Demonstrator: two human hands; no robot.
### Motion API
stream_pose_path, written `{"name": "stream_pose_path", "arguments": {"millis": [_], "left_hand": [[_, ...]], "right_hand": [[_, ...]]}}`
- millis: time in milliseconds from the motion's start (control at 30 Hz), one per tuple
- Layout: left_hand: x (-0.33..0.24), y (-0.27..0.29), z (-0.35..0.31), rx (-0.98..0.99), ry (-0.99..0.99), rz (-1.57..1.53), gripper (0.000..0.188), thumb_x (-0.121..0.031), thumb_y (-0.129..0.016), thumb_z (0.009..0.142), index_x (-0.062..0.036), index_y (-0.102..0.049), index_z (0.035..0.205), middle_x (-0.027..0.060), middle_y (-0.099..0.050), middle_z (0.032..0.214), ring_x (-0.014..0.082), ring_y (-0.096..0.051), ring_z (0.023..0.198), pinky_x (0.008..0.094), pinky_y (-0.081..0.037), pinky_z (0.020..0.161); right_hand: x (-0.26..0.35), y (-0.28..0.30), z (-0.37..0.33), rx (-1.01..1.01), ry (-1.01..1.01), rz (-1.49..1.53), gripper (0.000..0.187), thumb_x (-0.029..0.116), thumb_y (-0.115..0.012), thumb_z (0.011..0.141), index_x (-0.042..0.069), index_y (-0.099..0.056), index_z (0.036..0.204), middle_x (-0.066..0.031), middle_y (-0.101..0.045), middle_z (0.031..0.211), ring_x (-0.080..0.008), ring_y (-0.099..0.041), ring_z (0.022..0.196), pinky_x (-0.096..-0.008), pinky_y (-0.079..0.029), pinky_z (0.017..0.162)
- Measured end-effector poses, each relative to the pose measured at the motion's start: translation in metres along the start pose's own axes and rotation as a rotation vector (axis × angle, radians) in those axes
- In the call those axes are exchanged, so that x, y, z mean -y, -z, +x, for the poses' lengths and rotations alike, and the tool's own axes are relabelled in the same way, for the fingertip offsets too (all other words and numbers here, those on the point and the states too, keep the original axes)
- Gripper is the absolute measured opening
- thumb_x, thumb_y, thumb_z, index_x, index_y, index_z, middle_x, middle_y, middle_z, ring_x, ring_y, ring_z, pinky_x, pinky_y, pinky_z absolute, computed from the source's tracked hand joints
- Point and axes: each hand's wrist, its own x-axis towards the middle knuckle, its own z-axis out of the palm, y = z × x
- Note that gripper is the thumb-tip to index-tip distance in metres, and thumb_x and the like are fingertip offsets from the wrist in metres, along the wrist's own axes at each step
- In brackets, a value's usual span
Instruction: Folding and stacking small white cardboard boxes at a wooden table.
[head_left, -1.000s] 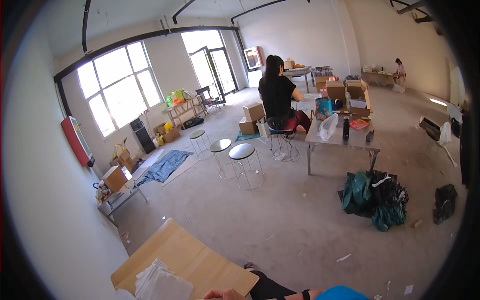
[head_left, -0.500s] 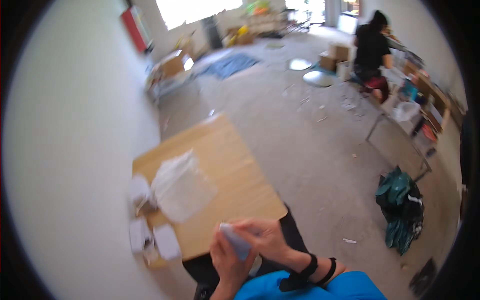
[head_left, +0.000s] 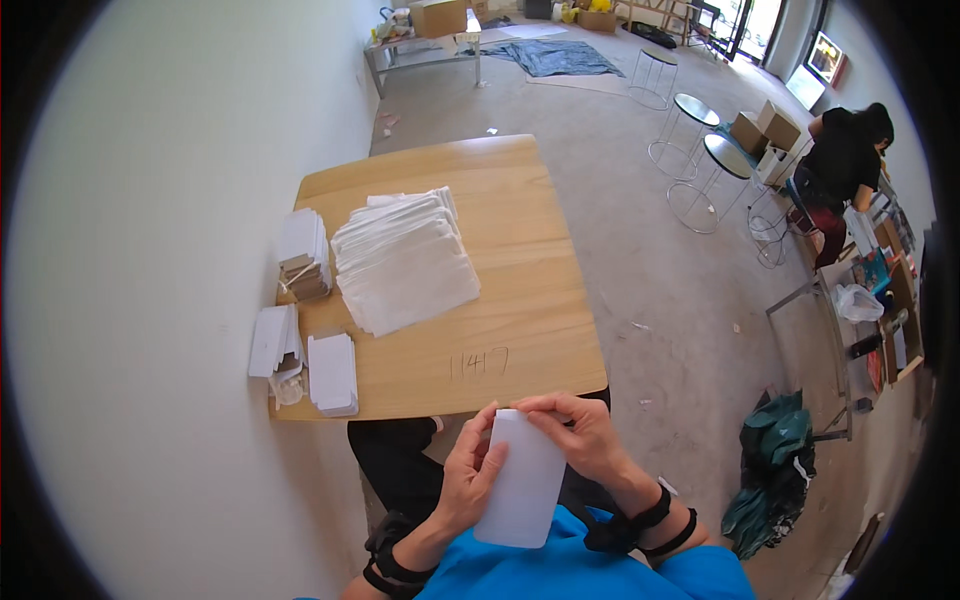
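Note:
A flat white paper box point(head_left: 522, 490), shaped like a slim envelope, stands tilted in front of my blue shirt at the near table edge. My left hand point(head_left: 473, 470) grips its left side, thumb across the front face. At the box's top edge, the thumb and fingers of my right hand point(head_left: 585, 435) pinch the upper right corner by a small flap. Beyond my hands, a large pile of thin white sheets or sleeves point(head_left: 405, 265) lies on the wooden table point(head_left: 530, 230). Near the table's left edge is a neat stack of white cards or flattened boxes point(head_left: 333, 372).
More white stacks point(head_left: 303, 240) and a white box point(head_left: 272, 340) line the table's wall side. Round stools point(head_left: 697, 110) stand on the floor at the right. A person in black point(head_left: 845, 160) works at a cluttered side table. A dark green plastic bag point(head_left: 770, 470) lies at the lower right.
My view has shifted and sharpened. The paper box, earlier tilted between both hands, now faces me more upright and fully, with my right hand at its top edge.

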Motion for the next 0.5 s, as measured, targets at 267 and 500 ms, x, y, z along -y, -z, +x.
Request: {"name": "stream_pose_path", "arguments": {"millis": [267, 500], "left_hand": [[0.018, 0.009, -0.01, -0.098, 0.142, -0.028, 0.024, -0.019, -0.05, 0.099, -0.0029, -0.055, 0.115, 0.0049, -0.061, 0.095, 0.0071, -0.057, 0.083, 0.0205, -0.048, 0.07], [0.016, 0.018, -0.013, -0.087, 0.159, 0.082, 0.024, -0.022, -0.052, 0.098, -0.0022, -0.056, 0.111, 0.0057, -0.061, 0.088, 0.0073, -0.057, 0.077, 0.0211, -0.048, 0.067]], "right_hand": [[-0.017, -0.002, -0.005, 0.181, -0.267, -0.017, 0.024, 0.015, -0.058, 0.094, -0.001, -0.066, 0.108, -0.0077, -0.069, 0.093, -0.0117, -0.064, 0.086, -0.0237, -0.052, 0.075], [-0.013, 0.021, -0.007, 0.254, -0.5, 0.064, 0.027, 0.022, -0.061, 0.094, -0.002, -0.07, 0.102, -0.0093, -0.068, 0.087, -0.0137, -0.065, 0.08, -0.0258, -0.055, 0.074]]}}
